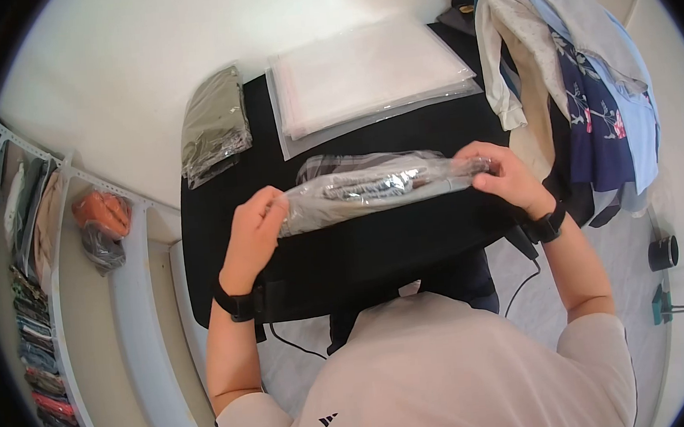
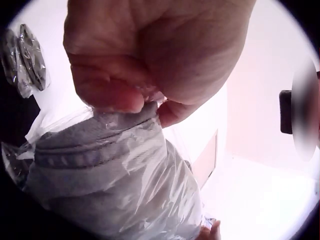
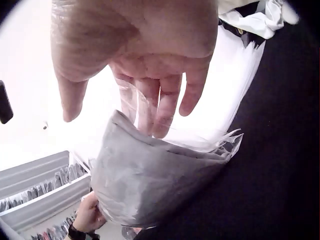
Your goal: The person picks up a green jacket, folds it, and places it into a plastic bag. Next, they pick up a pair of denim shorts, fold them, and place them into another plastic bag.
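Observation:
A clear plastic bag with folded grey clothing inside is held up lengthwise over the black table. At its left end my left hand pinches the plastic between thumb and fingers; the left wrist view shows this hand above the wrapped grey cloth. My right hand is at the other end. In the right wrist view, the fingers of this hand extend against the thin film above the bagged garment, with the thumb apart from them.
Stacked clear bags lie at the back of the black table, with a bagged olive garment to their left. Loose clothes hang over the right side. Shelves with packed garments stand at left.

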A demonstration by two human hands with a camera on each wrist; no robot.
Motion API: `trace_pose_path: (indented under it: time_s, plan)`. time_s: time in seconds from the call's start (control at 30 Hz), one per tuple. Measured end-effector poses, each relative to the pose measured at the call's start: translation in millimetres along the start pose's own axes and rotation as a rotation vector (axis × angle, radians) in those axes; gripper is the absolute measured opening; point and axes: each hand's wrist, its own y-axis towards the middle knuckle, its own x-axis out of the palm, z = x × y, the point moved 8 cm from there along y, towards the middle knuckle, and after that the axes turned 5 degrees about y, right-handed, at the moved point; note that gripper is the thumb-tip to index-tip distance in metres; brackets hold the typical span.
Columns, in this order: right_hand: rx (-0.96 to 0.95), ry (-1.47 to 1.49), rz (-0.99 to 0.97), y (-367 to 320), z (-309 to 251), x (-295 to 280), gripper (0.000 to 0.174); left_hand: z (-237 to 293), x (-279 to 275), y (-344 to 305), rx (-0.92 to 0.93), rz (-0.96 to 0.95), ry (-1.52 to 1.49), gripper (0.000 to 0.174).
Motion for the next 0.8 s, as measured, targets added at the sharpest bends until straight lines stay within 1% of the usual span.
trace_pose_path:
  time_s: [0.03, 0.1, 0.13, 0.2, 0.27, 0.33, 0.37, 0.4, 0.43, 0.47, 0.5, 0.53, 0.57, 0.6, 0.67, 0.7, 0.73, 0.77, 0.8]
  plan:
    - [-0.005, -0.003, 0.0, 4.7, -0.2, 2.4, 0.036, -4.0, -3.8, 4.3, -0.015, 0.006, -0.042, 0.019]
    - [-0.006, 0.041, -0.05, 16.6, 4.9, 12.8, 0.046, -10.0, -10.4, 13.6, -0.02, 0.017, -0.083, 0.019]
    - [-0.014, 0.037, -0.049, 21.5, 7.3, 12.7, 0.046, -12.0, -11.9, 17.6, -0.029, 0.018, -0.124, 0.019]
    - [0.068, -0.345, -0.104, 32.0, 24.0, 14.9, 0.047, -13.8, -16.2, 22.1, -0.03, 0.023, -0.162, 0.019]
    - [0.045, -0.324, -0.128, 41.8, 39.7, 17.9, 0.047, -23.7, -17.4, 24.8, -0.141, -0.018, -0.142, 0.018]
    - [0.04, -0.353, -0.05, 49.9, 49.1, 12.5, 0.034, -31.0, -26.5, 26.9, -0.121, 0.016, -0.122, 0.015]
    - [0.035, -0.354, -0.049, 52.9, 52.7, 12.0, 0.034, -35.4, -30.2, 27.0, -0.107, 0.045, -0.106, 0.014]
    - [0.073, -0.321, -0.023, 55.5, 57.4, 9.6, 0.031, -40.4, -29.5, 26.3, -0.104, 0.046, -0.104, 0.014]
    - [0.112, -0.288, 0.004, 57.1, 61.5, 7.0, 0.029, -40.2, -30.7, 24.8, -0.022, 0.078, -0.275, 0.017]
    - [0.109, -0.288, 0.007, 58.2, 62.1, 6.0, 0.029, -40.1, -32.4, 22.7, 0.062, 0.109, -0.446, 0.026]
    - [0.15, -0.275, -0.006, 58.9, 65.5, 6.0, 0.028, -44.2, -31.0, 20.5, 0.066, 0.108, -0.444, 0.026]
    - [0.191, -0.262, -0.019, 59.6, 67.9, 6.6, 0.028, -47.8, -20.6, 18.0, 0.052, -0.007, -0.482, 0.034]
    - [0.187, -0.262, -0.018, 59.8, 66.0, 7.8, 0.028, -51.9, -9.9, 15.4, 0.037, -0.121, -0.519, 0.043]
    - [0.188, -0.234, -0.001, 59.3, 60.8, 10.0, 0.026, -59.7, -6.9, 15.3, 0.04, -0.12, -0.517, 0.043]
    - [0.189, -0.205, 0.017, 60.5, 59.7, 10.0, 0.024, -84.0, 3.5, 17.2, -0.057, -0.137, -0.344, 0.042]
    - [0.164, -0.247, 0.02, 62.1, 61.1, 8.7, 0.022, -84.6, 2.9, 19.9, -0.047, -0.108, -0.27, 0.041]
    - [0.141, -0.29, 0.023, 62.5, 61.3, 7.5, 0.02, -84.4, 4.1, 21.1, -0.047, -0.111, -0.272, 0.041]
    - [0.144, -0.291, 0.024, 62.1, 62.9, 6.9, 0.02, -82.1, 2.1, 22.5, -0.028, -0.07, -0.293, 0.036]
    - [-0.106, -0.432, 0.1, 63.0, 40.7, 5.9, 0.021, -74.7, -0.7, 24.1, -0.008, -0.029, -0.315, 0.03]
